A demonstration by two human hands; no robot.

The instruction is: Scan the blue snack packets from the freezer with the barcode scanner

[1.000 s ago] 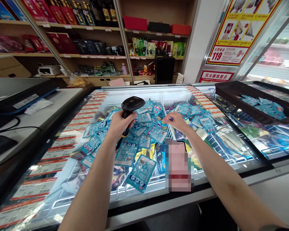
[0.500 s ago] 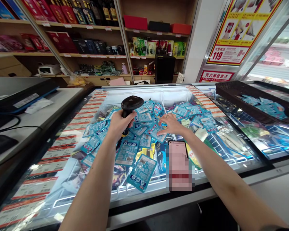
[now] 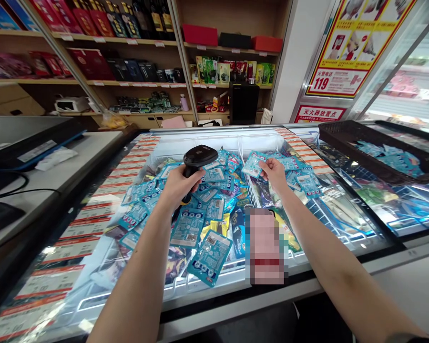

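Packet [image 3: 253,164] in light blue sits at the fingertips of the right hand [image 3: 274,172], just to their left, its edge pinched between thumb and fingers; whether its far side rests on anything, I cannot tell. To the right of that hand lie more blue packets [image 3: 309,183], near it. Left of it, well apart, the left hand [image 3: 178,186] is wrapped around the handle of a black scanner [image 3: 200,156], whose head juts out above the fist. Beyond and around this hand spreads a heap of similar packets [image 3: 214,176], and a single blue pouch [image 3: 210,258] lies closer to the body than either hand. Below the right hand, toward the body, is a phone [image 3: 266,247] with a blurred screen; far to its right stands a dark basket [image 3: 338,136] holding blue packets.
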